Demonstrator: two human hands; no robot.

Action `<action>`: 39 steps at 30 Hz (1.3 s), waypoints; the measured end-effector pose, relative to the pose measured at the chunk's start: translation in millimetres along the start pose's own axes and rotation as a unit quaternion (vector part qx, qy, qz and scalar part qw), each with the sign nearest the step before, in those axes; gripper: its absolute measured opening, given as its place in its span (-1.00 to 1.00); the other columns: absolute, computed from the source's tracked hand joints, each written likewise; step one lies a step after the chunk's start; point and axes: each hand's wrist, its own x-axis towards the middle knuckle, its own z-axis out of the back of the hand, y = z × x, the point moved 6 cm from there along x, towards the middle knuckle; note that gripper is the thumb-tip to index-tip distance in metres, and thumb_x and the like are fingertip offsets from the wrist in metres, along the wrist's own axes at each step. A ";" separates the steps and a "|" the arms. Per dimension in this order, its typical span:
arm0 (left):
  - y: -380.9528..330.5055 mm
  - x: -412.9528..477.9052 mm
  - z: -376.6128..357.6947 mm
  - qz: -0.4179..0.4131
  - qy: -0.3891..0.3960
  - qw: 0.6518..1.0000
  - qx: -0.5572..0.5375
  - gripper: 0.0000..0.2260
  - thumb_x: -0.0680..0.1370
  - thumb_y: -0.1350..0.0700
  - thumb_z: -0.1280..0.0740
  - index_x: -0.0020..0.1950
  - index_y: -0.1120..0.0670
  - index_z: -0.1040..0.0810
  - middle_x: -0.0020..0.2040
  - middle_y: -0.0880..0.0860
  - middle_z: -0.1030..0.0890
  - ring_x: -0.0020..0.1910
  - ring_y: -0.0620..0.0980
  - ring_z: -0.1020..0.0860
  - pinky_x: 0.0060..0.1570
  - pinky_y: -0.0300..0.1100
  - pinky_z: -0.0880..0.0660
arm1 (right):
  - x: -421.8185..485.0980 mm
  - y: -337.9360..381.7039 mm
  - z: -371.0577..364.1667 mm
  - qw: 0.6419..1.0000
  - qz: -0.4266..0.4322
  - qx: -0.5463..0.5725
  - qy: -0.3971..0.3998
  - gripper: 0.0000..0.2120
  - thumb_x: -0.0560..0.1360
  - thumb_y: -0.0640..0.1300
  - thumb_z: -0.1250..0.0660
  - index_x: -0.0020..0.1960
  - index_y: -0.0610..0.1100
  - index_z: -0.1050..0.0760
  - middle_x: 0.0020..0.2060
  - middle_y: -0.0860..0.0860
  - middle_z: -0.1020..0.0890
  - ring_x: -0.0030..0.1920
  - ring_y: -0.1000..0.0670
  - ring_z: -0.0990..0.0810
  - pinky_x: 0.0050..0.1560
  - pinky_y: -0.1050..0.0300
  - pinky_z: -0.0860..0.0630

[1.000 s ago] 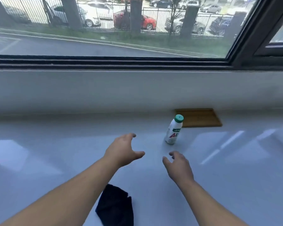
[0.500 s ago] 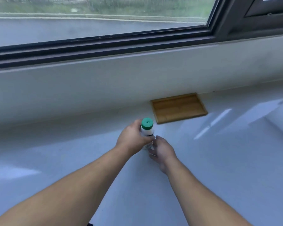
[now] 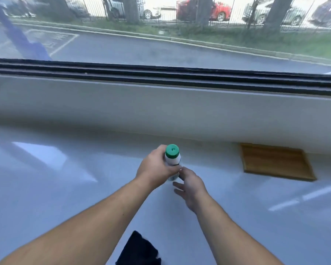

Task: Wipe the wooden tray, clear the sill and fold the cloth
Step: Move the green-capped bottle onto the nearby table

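Wooden tray (image 3: 277, 162), flat rectangle, lies beside left hand (image 3: 156, 169) gripping bottle (image 3: 172, 158).

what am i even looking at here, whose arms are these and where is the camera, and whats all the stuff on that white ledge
There is no machine here. A person wears one wide-angle camera on the head, looking forward and down, so the two bare arms coming in from the bottom edge are that person's own.

The white surface is a broad window sill under a window; a road, grass and parked cars show outside.

The left hand is wrapped around a small white bottle with a green cap. The right hand is at the bottle's lower part with its fingers loosely spread; whether it actually grips is hard to tell.

To the right, against the wall, lies a flat wooden tray, with nothing on it. A dark cloth lies crumpled at the near edge, between the forearms.
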 end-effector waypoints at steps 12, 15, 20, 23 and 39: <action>241.2 -227.0 305.7 0.114 -0.212 0.969 -0.049 -0.60 0.33 -0.16 -0.54 0.11 -0.20 -0.53 0.01 -0.18 -0.67 0.01 -0.10 -0.64 0.06 0.00 -0.62 | -136.7 -149.9 -365.1 0.959 -0.002 -0.204 0.197 -0.79 0.61 0.00 -0.29 0.18 0.00 -0.61 0.25 0.02 -0.60 0.18 -0.12 -0.64 0.30 -0.13 -0.59; 311.2 -309.8 370.9 0.153 -0.251 0.955 -0.040 -0.59 0.29 -0.21 -0.51 0.08 -0.21 -0.52 -0.03 -0.20 -0.66 -0.02 -0.12 -0.64 0.04 0.01 -0.62 | -184.5 -217.3 -453.6 0.936 -0.009 -0.245 0.252 -0.79 0.60 0.00 -0.31 0.18 0.01 -0.62 0.25 0.02 -0.62 0.19 -0.13 -0.64 0.32 -0.16 -0.57; 415.6 -454.2 467.0 0.231 -0.326 0.916 -0.031 -0.56 0.25 -0.25 -0.49 0.07 -0.22 -0.51 -0.04 -0.21 -0.65 -0.05 -0.15 -0.63 -0.01 -0.03 -0.63 | -271.9 -330.6 -584.0 0.888 -0.023 -0.303 0.345 -0.82 0.57 0.03 -0.33 0.15 0.08 -0.61 0.22 0.05 -0.62 0.18 -0.13 -0.64 0.24 -0.12 -0.60; 464.2 -529.0 507.2 0.272 -0.370 0.887 -0.040 -0.56 0.28 -0.22 -0.51 0.09 -0.19 -0.52 -0.03 -0.18 -0.66 -0.04 -0.08 -0.64 -0.01 -0.04 -0.62 | -317.5 -387.6 -644.1 0.851 -0.030 -0.345 0.395 -0.81 0.54 0.03 -0.32 0.13 0.11 -0.60 0.20 0.10 -0.60 0.17 -0.11 -0.64 0.24 -0.11 -0.59; 640.7 -706.0 530.3 0.471 -0.503 0.709 -0.151 -0.52 0.28 -0.28 -0.50 0.15 -0.24 -0.49 -0.01 -0.29 -0.65 0.01 -0.19 -0.62 -0.07 -0.15 -0.54 | -363.4 -582.3 -803.7 0.707 -0.123 -0.509 0.475 -0.67 0.58 -0.05 -0.30 0.33 0.01 -0.56 0.25 0.02 -0.58 0.15 -0.11 -0.66 0.24 -0.08 -0.60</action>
